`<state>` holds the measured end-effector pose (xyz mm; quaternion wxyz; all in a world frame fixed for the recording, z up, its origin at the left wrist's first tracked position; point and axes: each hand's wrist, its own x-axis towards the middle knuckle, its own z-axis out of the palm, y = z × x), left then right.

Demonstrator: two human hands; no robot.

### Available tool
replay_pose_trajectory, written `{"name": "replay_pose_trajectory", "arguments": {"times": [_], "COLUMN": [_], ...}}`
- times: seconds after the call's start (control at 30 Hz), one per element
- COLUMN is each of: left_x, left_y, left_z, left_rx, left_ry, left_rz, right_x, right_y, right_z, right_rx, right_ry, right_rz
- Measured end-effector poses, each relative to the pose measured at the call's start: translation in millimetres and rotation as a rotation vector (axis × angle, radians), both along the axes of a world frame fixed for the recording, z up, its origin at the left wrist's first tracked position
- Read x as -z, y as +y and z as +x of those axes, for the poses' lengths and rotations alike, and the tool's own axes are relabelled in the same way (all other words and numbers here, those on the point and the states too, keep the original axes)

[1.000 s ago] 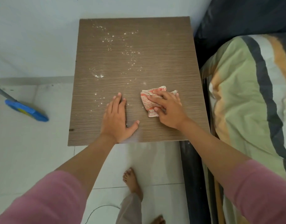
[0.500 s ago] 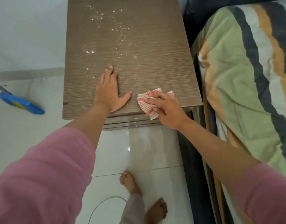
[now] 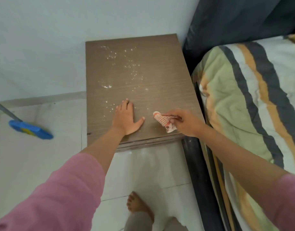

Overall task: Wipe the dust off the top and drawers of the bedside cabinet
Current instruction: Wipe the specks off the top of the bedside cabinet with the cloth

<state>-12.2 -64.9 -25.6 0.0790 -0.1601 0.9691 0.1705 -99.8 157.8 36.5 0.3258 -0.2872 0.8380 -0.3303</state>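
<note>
Right now: left hand (image 3: pixel 126 118) flat on the cabinet top (image 3: pixel 160 77), fingers spread, palm down near the front edge, holding nothing, just bracing. Right hand (image 3: pixel 185 122) is pinched shut on the cloth (image 3: pixel 163 121), bunched up at the front right corner of the top. Looks like only the cloth's lower folds touch the wood; can't tell for sure.

Dust (image 3: pixel 121 67): white specks scattered across the back and middle of the top, mostly left of centre, a few right beside my left fingertips (image 3: pixel 126 101). Front right strip near the cloth looks clean. So my read is the top is barely started, drawers (image 3: pixel 150 142) not touched; only their top edges show below the front lip.

Risks:
- Cloth is wadded small, so each pass has a narrow contact patch. Likely streaks or missed specks unless I flatten it.
- Left hand is parked on dusty ground. It'll smear specks or block the stroke; needs to lift before I sweep left.
- Sweeping toward the right edge dumps dust onto the bed (image 3: pixel 243 97), which sits just beside the cabinet. Off the front goes onto the floor (image 3: pixel 151 164) by my foot (image 3: pixel 136 204). Better to gather than to flick.
- Broom (image 3: pixel 30 129) on the floor to the left is well apart, no issue.
</note>
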Motion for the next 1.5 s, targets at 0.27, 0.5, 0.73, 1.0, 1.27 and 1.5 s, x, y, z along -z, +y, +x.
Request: {"name": "replay_pose_trajectory", "arguments": {"times": [0.27, 0.5, 0.73, 1.0, 1.27, 1.5], "left_x": [5.4, 13.2, 23.9, 32.6, 30.6, 30.6], "left_y": [-54.2, -126.0, -190.9, -199.5, -199.6, -198.8], "left_z": [-24.9, -95.5, -135.5, -134.4, -135.5, -135.8], "left_rx": [-0.042, -0.072, -0.105, -0.111, -0.126, -0.138], "left_ry": [0.1, 0.105, 0.056, 0.062, 0.055, 0.029], "left_rz": [0.029, -0.038, -0.095, -0.097, -0.073, -0.085], "right_x": [-1.4, 19.1, 41.3, 87.8, 91.8, 86.9], "right_y": [-88.3, -172.3, -234.8, -279.1, -308.6, -295.8], "right_z": [-69.7, -157.0, -247.3, -289.3, -278.4, -262.5], "right_rx": [0.081, 0.157, 0.148, 0.156, -0.051, -0.171], "right_ry": [0.178, 0.255, 0.411, 0.441, 0.462, 0.441], "right_rz": [-0.075, -0.1, -0.099, -0.078, -0.146, 0.002]}}
